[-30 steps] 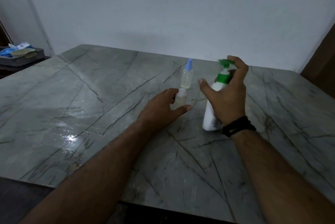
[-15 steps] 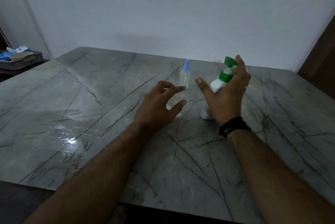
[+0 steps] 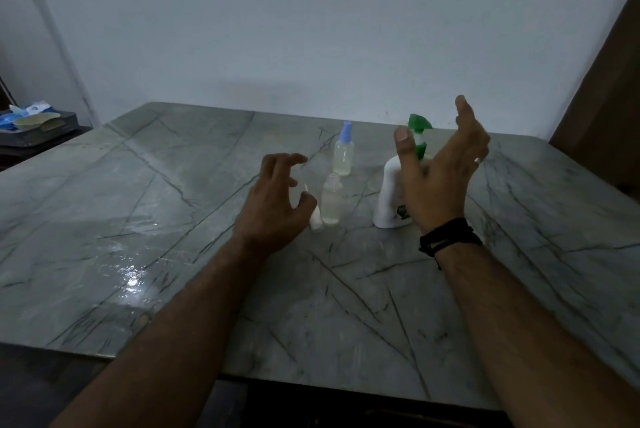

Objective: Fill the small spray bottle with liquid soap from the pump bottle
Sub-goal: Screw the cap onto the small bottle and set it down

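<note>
Grey marble, veined with dark lines, makes up the surface where everything stands. Three bottles are on it. One is a small clear spray bottle, upright, its neck uncapped and a little pale liquid in the lower part. Just to its left, touching or nearly so, stands one white spray cap with a thin tube rising from it, partly hidden by a thumb. Behind the small bottle, a little apart, is a second clear bottle with a pale blue cap on and yellowish liquid inside. To the right stands one white pump bottle with a green pump head, upright, with a dark mark low on its front.

Two bare hands are raised over the surface and neither holds anything. The left hand hovers just left of the small bottle and the loose cap, fingers loosely curled like a claw, with a clear gap between fingers and thumb. The right hand is up in front of the pump bottle, fingers spread wide, thumb pointing up beside the green pump, not touching it as far as I can tell. One black cord wristband wraps the right wrist, and one ring shows on a finger.

Far left, off the surface, one dark tray holds blue and white odds and ends too dim to name.
</note>
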